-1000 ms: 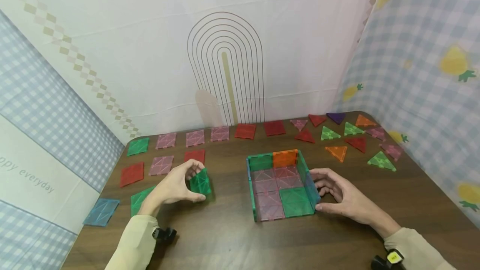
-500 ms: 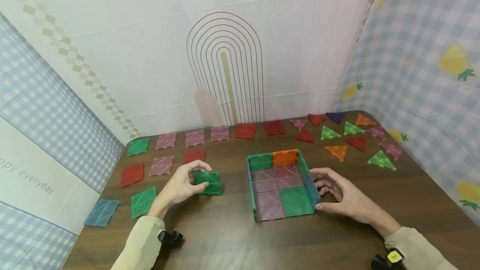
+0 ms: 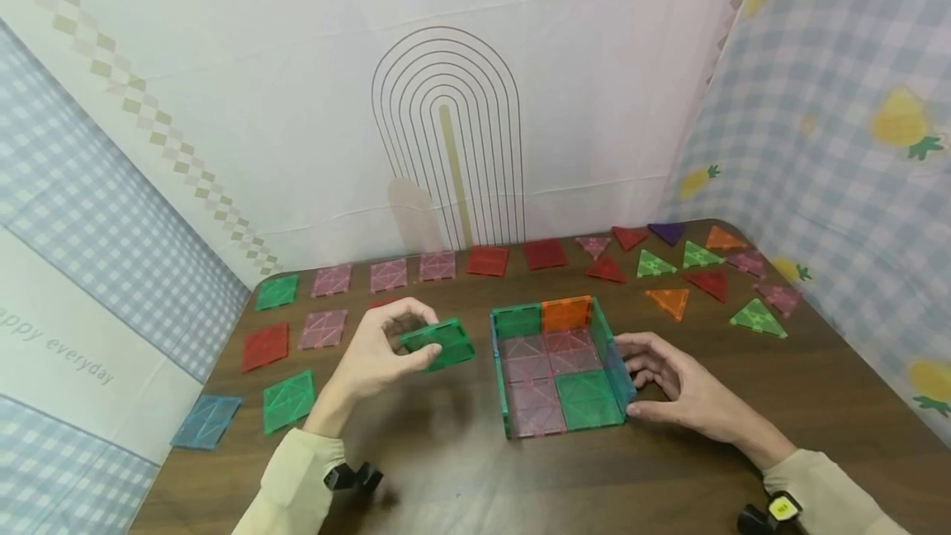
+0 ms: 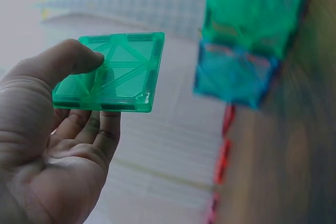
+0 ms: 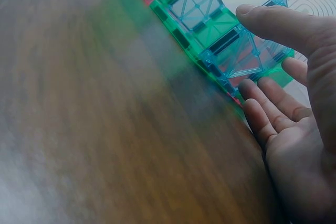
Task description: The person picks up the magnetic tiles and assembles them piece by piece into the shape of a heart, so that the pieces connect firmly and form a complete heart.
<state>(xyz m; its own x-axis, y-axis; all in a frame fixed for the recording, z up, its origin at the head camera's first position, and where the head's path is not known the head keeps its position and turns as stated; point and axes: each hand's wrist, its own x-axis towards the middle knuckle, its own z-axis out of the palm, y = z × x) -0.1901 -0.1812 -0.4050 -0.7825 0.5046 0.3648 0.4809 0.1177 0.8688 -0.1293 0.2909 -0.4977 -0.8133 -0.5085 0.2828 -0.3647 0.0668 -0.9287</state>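
My left hand (image 3: 379, 353) pinches a green square magnetic tile (image 3: 455, 343) above the table, thumb on one face and fingers behind it. In the left wrist view, the held tile (image 4: 128, 72) is see-through with crossing ribs. Right of it stands a low box of magnetic tiles (image 3: 566, 314). Its floor has pink squares and a green square (image 3: 590, 399); upright tiles line the left, back and right sides. My right hand (image 3: 679, 395) is at the right side, its fingertips and thumb by the blue upright tile (image 3: 618, 370), fingers loosely bent.
Loose square tiles lie at the left and back, including a green one (image 3: 288, 401), a blue one (image 3: 206, 421) and a red one (image 3: 265, 346). Several triangular tiles, such as an orange one (image 3: 669, 302), lie at the back right. Fabric (image 3: 312, 147) hangs behind the table.
My left hand has moved right and up with the green tile, lifting and tilting it toward the box. The right hand and the box have stayed in place.
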